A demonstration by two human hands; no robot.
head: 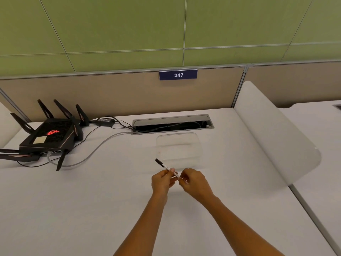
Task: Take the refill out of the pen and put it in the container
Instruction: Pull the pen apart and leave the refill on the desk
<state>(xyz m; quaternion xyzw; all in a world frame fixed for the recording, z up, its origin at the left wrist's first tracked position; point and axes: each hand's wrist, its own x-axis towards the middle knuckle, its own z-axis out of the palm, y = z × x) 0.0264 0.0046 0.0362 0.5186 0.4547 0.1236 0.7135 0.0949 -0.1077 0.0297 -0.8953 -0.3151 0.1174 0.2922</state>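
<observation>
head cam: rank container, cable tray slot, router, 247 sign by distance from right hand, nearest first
From the right hand:
1. Clear container, just beyond the hands, slightly left.
2. Cable tray slot, behind the container at the desk's back edge.
3. Router, far left on the desk.
4. 247 sign, up on the partition, behind everything.
</observation>
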